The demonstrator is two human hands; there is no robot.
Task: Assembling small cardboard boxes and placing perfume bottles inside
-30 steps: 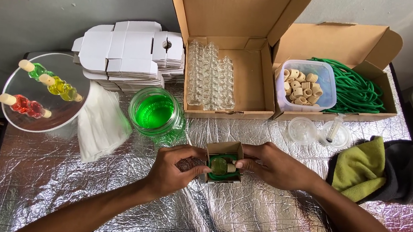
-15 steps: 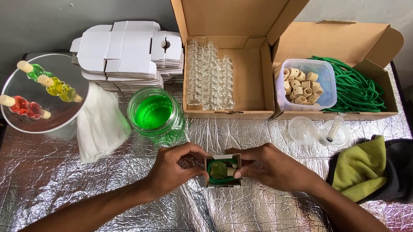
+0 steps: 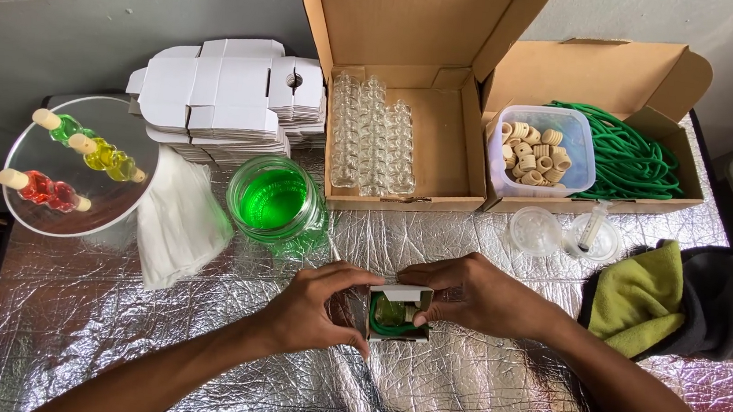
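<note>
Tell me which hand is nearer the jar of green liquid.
Left. The left hand sits just below the jar of green liquid, gripping the small box; the right hand holds the box's far side, farther right.

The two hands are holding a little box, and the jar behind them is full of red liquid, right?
Not quite. The hands, left and right, do hold a little box between them, but the jar behind them holds green liquid, not red. The head view shows it.
</note>
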